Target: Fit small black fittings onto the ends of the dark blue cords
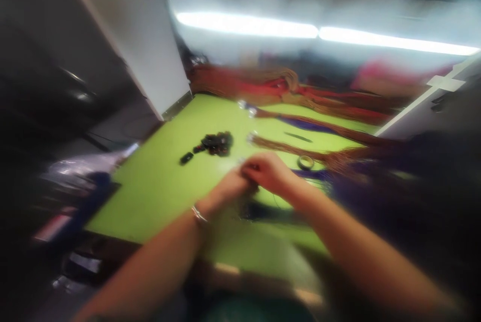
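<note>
My left hand (pixel 237 184), with a metal bracelet (pixel 199 214) at its wrist, and my right hand (pixel 268 170) meet over the green tabletop (pixel 161 187). Their fingers are pinched together at one spot. Whatever lies between the fingertips is small, blurred and mostly hidden. A thin dark wire (pixel 276 201) loops down just below my right hand. Beyond the hands sits a heap of small black parts (pixel 217 143), one of them lying apart at its left. A bundle of brown wires (pixel 289 146) with a whitish end lies behind my right hand.
Right of the hands is a roll of tape (pixel 305 163). A thin dark strip (pixel 298 137) lies between wire bundles. More red and brown wires (pixel 240 81) stretch along the back under a lit tube (pixel 248 24). A white panel (pixel 150 36) stands at the left; clear plastic (pixel 80 169) hangs nearby.
</note>
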Motion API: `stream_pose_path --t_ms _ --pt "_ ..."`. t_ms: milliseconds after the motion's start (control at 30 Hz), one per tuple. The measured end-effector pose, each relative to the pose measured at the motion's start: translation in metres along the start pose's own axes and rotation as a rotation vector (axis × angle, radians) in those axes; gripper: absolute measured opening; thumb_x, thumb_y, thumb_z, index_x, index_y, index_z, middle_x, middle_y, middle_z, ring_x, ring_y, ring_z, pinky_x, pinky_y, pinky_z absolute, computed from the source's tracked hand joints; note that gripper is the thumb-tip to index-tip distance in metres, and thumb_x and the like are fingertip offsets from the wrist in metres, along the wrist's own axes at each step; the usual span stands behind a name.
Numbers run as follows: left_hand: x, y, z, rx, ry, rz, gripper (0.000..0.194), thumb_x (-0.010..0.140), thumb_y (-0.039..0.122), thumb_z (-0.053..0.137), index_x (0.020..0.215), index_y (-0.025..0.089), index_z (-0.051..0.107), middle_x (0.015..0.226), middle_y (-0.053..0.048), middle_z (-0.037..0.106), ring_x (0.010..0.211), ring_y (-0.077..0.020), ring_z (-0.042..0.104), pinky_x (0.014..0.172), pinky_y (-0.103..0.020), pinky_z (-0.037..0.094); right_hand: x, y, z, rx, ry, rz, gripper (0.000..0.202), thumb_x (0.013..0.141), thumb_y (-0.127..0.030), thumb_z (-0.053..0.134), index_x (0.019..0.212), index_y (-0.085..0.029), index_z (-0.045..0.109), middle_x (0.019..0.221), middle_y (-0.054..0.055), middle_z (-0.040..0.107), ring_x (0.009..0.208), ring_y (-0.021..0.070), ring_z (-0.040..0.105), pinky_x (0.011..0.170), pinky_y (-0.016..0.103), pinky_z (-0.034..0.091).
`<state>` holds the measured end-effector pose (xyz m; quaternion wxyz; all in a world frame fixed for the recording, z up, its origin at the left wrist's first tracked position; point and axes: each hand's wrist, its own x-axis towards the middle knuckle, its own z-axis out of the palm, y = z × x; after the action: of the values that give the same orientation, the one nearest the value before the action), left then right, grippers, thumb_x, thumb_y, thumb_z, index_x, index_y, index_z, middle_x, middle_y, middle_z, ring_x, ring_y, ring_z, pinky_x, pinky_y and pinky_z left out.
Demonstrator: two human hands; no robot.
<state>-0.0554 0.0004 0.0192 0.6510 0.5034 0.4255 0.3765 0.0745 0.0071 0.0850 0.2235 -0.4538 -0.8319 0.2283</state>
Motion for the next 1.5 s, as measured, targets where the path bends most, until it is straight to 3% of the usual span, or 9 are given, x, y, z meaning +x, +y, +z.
stream_pose_path --t_ms 167,333,767,1133,1400,1500 --pt "-0.003 0.01 -0.001 -0.168 -0.149 -0.005 0.029 0.069 0.023 0.07 0.097 0.015 0.065 0.073 -0.002 0.059 0.06 -0.0096 0.054 0.057 -0.023 0.043 -0.015 0.018 -0.009 0.075 0.153 0.094 0.013 0.072 -0.014 0.057 0.068 -0.016 0.07 0.062 0.0 0.065 0.057 0.0085 0.052 0.056 0.019 0.036" --pt "-0.003 0.015 -0.002 -0.279 -0.149 -0.112 0.029 0.071 0.022 0.071 0.099 0.016 0.064 0.083 -0.003 0.06 0.064 -0.0081 0.058 0.061 -0.02 0.045 -0.041 0.04 -0.014 -0.073 0.302 0.119 0.013 0.073 -0.016 0.055 0.066 -0.017 0.067 0.062 -0.001 0.064 0.057 0.0091 0.051 0.056 0.02 0.034" --pt "-0.001 0.012 -0.005 -0.344 -0.192 -0.191 0.033 0.074 0.017 0.068 0.107 0.014 0.062 0.086 -0.006 0.061 0.066 -0.0093 0.058 0.061 -0.021 0.048 -0.051 0.05 0.0 -0.155 0.345 -0.057 0.015 0.08 -0.018 0.051 0.075 -0.018 0.065 0.074 0.001 0.067 0.066 0.0106 0.056 0.062 0.021 0.035" --pt "-0.003 0.014 -0.005 -0.221 -0.163 -0.168 0.032 0.072 0.025 0.072 0.102 0.016 0.065 0.079 -0.002 0.059 0.058 -0.0052 0.054 0.056 -0.018 0.044 -0.058 0.048 0.002 -0.642 0.43 -0.269 0.021 0.082 -0.014 0.047 0.063 -0.018 0.056 0.059 0.0 0.054 0.058 0.0117 0.041 0.055 0.027 0.022" --pt "-0.002 0.009 -0.001 -0.132 -0.18 -0.157 0.03 0.071 0.03 0.072 0.095 0.014 0.066 0.07 -0.001 0.059 0.051 -0.005 0.053 0.049 -0.017 0.041 -0.059 0.05 0.016 -0.623 0.402 -0.325 0.022 0.084 -0.012 0.045 0.066 -0.017 0.057 0.061 0.002 0.053 0.06 0.0127 0.041 0.057 0.026 0.025" --pt "-0.003 0.011 0.0 -0.155 -0.177 -0.158 0.032 0.069 0.03 0.073 0.096 0.013 0.066 0.074 -0.002 0.059 0.052 -0.0043 0.052 0.049 -0.017 0.041 -0.06 0.051 0.016 -0.578 0.381 -0.28 0.023 0.085 -0.013 0.043 0.066 -0.016 0.056 0.061 0.002 0.053 0.059 0.0123 0.042 0.058 0.026 0.027"
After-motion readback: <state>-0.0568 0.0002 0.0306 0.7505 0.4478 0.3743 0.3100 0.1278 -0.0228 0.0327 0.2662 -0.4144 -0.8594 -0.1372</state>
